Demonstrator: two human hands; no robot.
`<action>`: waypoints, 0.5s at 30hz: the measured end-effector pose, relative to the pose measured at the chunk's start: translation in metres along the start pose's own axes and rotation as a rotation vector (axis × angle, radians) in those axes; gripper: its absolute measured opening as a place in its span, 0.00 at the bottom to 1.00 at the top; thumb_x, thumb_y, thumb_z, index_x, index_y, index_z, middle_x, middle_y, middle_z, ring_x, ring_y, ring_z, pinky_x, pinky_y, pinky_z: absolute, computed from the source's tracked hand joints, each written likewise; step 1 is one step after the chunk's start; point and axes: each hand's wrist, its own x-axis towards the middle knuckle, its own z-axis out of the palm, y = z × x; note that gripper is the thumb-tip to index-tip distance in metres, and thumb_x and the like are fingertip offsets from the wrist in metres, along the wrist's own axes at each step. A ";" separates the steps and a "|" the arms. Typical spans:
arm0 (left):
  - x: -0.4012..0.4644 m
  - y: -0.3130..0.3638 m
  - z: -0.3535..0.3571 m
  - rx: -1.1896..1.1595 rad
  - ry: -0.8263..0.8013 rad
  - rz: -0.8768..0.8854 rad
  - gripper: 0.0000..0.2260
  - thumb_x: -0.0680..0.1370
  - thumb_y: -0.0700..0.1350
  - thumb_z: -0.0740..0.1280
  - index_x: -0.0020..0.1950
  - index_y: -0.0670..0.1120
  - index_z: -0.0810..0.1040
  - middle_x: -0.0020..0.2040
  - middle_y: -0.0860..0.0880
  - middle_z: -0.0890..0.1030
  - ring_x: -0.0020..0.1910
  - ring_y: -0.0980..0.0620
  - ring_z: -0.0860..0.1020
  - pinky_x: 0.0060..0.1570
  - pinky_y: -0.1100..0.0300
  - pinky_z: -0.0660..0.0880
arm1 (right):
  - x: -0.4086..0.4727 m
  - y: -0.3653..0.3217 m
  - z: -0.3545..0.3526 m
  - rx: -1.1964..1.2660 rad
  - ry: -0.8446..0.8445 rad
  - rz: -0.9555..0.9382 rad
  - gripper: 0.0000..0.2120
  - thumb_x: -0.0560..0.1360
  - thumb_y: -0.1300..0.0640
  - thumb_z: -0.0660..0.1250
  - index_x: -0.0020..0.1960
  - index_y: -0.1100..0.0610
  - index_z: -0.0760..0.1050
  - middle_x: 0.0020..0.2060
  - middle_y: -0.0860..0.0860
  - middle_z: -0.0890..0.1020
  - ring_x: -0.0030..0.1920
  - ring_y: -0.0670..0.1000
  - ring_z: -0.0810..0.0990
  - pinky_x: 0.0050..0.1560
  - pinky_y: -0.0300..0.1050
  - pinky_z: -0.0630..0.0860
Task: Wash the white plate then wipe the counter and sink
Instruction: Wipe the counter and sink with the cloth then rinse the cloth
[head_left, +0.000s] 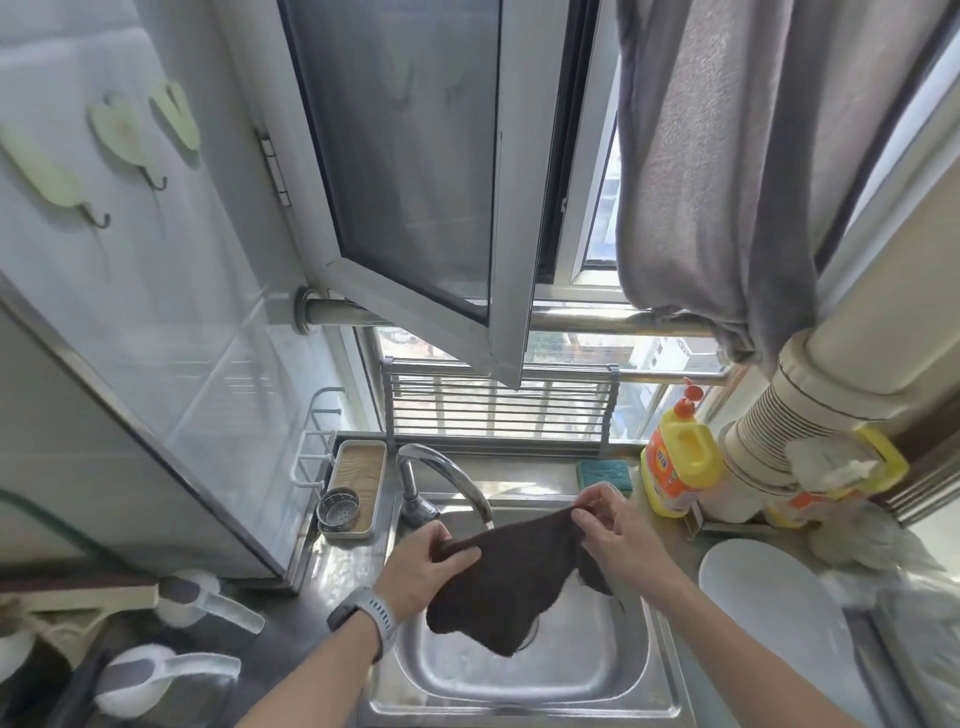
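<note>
A: What's the room like?

B: A narrow kitchen corner under an open window (415, 171), with a grey curtain (727, 171) hanging at the right and pale hooks (140, 135) on the tiled wall at the left. A steel table (337, 577) runs round a steel sink (524, 670).

A: And the hands?

B: Both are raised over the sink, stretching a dark brown cloth (509, 582) between them. The left hand (421, 566), with a grey watch (363, 618) on its wrist, grips the cloth's left edge, fingers curled round it. The right hand (618, 535) pinches the upper right corner between thumb and fingertips. The rest of the cloth hangs down over the basin.

A: Where's the plate?

B: The white plate (774, 613) lies on the table to the right of the sink, apart from both hands.

A: Anything else near?

B: The tap (441, 483) arches over the back of the sink, just behind the cloth. A yellow detergent bottle (675, 462) stands at the back right, with a green sponge (605, 474) just beside it. Left of the tap, a small tray (358, 478) holds a metal strainer (338, 508). Two white scoops (208, 603) lie on the table at the far left.
</note>
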 end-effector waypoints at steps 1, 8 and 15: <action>0.000 0.000 0.000 0.003 -0.011 0.014 0.21 0.69 0.61 0.78 0.38 0.50 0.70 0.31 0.56 0.74 0.32 0.57 0.72 0.37 0.62 0.70 | 0.001 -0.006 -0.004 -0.030 -0.016 -0.012 0.03 0.80 0.57 0.68 0.48 0.51 0.76 0.39 0.48 0.81 0.42 0.48 0.79 0.44 0.42 0.77; -0.006 0.024 0.006 -0.103 -0.184 -0.009 0.20 0.70 0.53 0.81 0.54 0.44 0.82 0.44 0.46 0.88 0.44 0.43 0.87 0.50 0.49 0.83 | 0.002 -0.055 -0.044 -0.134 -0.138 -0.164 0.03 0.83 0.53 0.62 0.52 0.46 0.72 0.42 0.41 0.78 0.44 0.42 0.76 0.49 0.43 0.73; 0.007 0.035 -0.013 -0.009 -0.258 -0.075 0.10 0.71 0.46 0.80 0.46 0.42 0.86 0.37 0.50 0.84 0.39 0.53 0.81 0.45 0.61 0.77 | 0.014 -0.029 -0.085 -0.254 -0.131 -0.061 0.02 0.84 0.50 0.60 0.52 0.44 0.70 0.46 0.52 0.78 0.45 0.50 0.76 0.47 0.47 0.71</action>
